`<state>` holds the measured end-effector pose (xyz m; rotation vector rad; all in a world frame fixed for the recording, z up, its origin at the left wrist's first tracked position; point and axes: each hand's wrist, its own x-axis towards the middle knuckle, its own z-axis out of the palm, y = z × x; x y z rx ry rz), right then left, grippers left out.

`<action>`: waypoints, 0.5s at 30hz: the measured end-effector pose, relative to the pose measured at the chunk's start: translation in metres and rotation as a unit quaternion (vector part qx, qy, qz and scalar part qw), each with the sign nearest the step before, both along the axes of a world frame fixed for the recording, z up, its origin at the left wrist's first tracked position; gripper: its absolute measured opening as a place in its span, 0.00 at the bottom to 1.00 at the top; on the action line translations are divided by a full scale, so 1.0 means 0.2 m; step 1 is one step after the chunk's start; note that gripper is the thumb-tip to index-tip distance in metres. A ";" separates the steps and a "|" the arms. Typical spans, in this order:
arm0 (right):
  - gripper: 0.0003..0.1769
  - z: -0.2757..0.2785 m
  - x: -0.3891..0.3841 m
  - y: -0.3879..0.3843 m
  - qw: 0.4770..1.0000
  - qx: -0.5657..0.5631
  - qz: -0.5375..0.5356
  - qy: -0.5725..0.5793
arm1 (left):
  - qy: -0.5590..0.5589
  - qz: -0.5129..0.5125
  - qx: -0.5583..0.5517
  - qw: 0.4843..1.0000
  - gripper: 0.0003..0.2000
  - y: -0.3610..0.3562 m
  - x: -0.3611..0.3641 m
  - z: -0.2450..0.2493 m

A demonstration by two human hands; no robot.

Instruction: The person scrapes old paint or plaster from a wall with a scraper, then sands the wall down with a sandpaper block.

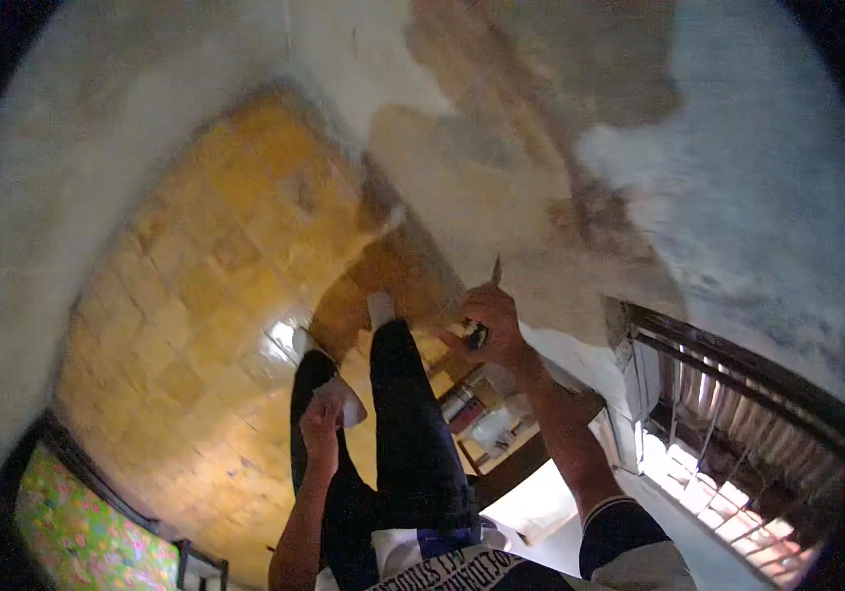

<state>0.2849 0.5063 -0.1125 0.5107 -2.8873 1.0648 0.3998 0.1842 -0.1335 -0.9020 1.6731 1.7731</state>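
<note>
Right hand [491, 313]: raised beside the patchy beige-and-white wall [531, 222]. Grip closed on a slim, pointed object [497, 270], its tip projecting past the knuckles. A small dark object with a pale glint [477, 336] shows between thumb and fingers; cannot tell whether the two are one piece.

Left hand [320, 418]: low, over the dark trousers [405, 394]. Fingers drawn together; cannot tell whether this grip holds anything.

Surroundings: glossy yellow tiled floor [196, 266] below; barred window [728, 453] on the right side.

Risks (judged):
- The exposed tip could scratch or catch on the wall if the wrist swings outward; contact not discernible.
- Two separate items in one hand would leave less secure hold on each; either could slip and strike the tiles or a foot.
- Shadow across wall and floor could hide the tip's clearance, causing misplacement.
</note>
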 end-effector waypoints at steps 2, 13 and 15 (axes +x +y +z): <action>0.14 -0.01 -0.12 0.02 0.989 0.091 0.111 -0.043 | -0.023 0.039 0.019 0.999 0.13 0.05 0.04 -0.13; 0.11 -0.46 -0.34 0.15 0.934 0.289 0.151 -0.148 | -0.076 0.018 0.030 0.997 0.17 0.23 -0.01 -0.52; 0.14 -0.50 -0.34 0.21 0.982 0.152 0.114 0.004 | -0.078 0.019 0.047 0.996 0.16 0.25 -0.02 -0.53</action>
